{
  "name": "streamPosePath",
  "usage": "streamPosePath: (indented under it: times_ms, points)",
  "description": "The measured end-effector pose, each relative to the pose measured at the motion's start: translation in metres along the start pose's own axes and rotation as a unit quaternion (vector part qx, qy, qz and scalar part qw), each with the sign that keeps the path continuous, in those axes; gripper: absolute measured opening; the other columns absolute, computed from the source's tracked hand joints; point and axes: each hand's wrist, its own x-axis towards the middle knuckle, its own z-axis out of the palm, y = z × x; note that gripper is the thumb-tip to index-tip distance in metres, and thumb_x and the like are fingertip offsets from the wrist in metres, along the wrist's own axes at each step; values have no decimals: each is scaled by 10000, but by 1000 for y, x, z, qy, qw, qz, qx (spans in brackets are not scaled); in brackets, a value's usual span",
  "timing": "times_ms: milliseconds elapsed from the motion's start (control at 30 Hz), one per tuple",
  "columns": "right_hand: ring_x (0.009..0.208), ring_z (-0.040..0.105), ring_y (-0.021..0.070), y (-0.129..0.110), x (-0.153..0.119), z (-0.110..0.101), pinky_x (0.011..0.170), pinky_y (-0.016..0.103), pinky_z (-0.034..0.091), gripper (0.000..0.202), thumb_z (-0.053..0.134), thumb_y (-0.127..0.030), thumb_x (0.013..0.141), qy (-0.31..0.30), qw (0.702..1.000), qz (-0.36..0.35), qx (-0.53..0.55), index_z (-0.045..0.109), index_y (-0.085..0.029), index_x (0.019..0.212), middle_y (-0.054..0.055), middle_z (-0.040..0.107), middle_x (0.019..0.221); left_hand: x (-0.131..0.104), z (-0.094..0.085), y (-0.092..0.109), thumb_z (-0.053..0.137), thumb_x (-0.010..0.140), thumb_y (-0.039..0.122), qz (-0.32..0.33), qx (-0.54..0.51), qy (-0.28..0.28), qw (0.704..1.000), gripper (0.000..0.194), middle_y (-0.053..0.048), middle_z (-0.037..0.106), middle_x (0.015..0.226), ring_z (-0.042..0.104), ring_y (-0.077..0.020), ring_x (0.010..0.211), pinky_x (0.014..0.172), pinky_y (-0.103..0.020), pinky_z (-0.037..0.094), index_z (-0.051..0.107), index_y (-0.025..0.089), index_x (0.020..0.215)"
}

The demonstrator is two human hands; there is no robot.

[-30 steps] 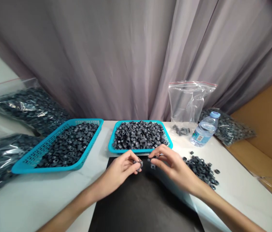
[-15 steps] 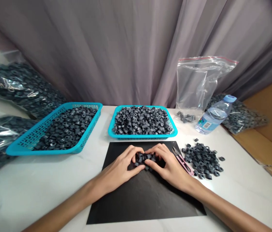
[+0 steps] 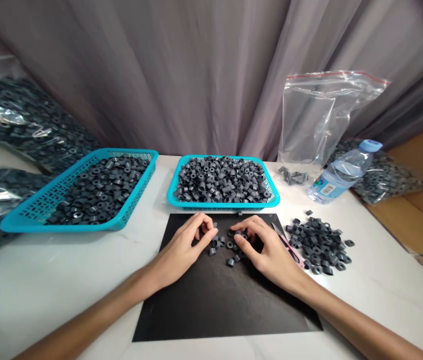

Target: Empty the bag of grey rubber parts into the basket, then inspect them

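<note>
- Slanting at far left, a blue basket point(image 3: 64, 228) sits within likely easy reach.
- Left hand point(image 3: 188, 241): thumb and forefinger close together; cannot tell whether they pinch anything.
- Black pieces point(image 3: 230, 262) lie between the hands on a dark mat point(image 3: 226, 305), perhaps to contain them.
- Right hand point(image 3: 266, 245): fingers curved over more pieces point(image 3: 242, 234), grip unclear.
</note>
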Motion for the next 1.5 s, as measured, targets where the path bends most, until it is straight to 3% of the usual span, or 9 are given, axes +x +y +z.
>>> streamPosePath:
  times_ms: [133,333,433,567,700,867,1067,1200,1500]
  points:
    - [875,577,213,1,1,0,791,362,476,204,581,-369,991,13,1000,6,7,684,-254,1123,59,632,1042,3,2,-6,573,986,379,-4,-30,44,999,166,17,636,961,606,-138,795,775,-275,480,523,237,915]
    - [843,578,209,1,2,1,764,347,463,185,625,-388,967,19,999,21,29,667,-246,1078,38,649,952,2,3,-6,658,942,372,-6,-109,52,993,189,-12,711,1057,683,-197,1031,905,-323,523,530,252,1013]
    - [842,584,202,1,3,0,760,339,460,194,612,-416,983,7,999,20,41,687,-241,1016,37,664,951,2,3,-5,692,923,346,-2,-146,48,988,198,-18,731,1084,685,-202,1064,948,-330,526,606,251,1074]
    - [883,597,210,1,4,-1,795,351,473,241,560,-424,1018,4,999,3,34,723,-248,991,46,676,960,3,5,-1,726,897,307,-2,-192,63,979,134,-24,758,1058,701,-197,1022,947,-311,539,721,231,1007]
    - [1024,589,241,-4,2,-3,915,402,472,204,614,-398,998,44,998,-35,-2,747,-258,1064,65,660,1025,0,9,6,775,858,305,-19,-236,80,968,147,-8,770,975,720,-169,921,868,-259,563,753,224,978]
    - [958,594,198,-10,-6,-2,801,335,508,309,669,-237,968,83,988,-132,6,656,-252,1276,63,627,1069,-4,14,14,790,849,289,-27,-240,44,969,138,4,770,916,717,-143,856,816,-219,558,774,214,964]
    - [878,601,162,-11,-8,-2,777,318,478,236,629,-83,965,54,974,-219,2,656,-221,1155,29,663,959,-5,16,17,792,850,280,-31,-258,1,966,123,17,793,946,732,-137,890,854,-203,552,795,234,965]
    - [789,577,153,-11,-8,-1,720,312,472,148,609,-103,973,80,980,-182,27,626,-219,1064,11,660,895,-5,14,14,810,834,263,-58,-309,-10,949,149,6,804,970,740,-145,924,883,-215,556,801,235,981]
    - [860,645,162,-6,-7,3,782,307,529,53,618,-198,976,121,985,-72,98,609,-223,1022,26,667,970,2,4,10,812,843,328,-132,-447,-39,884,245,-39,798,1125,722,-118,986,919,-183,526,802,226,1066]
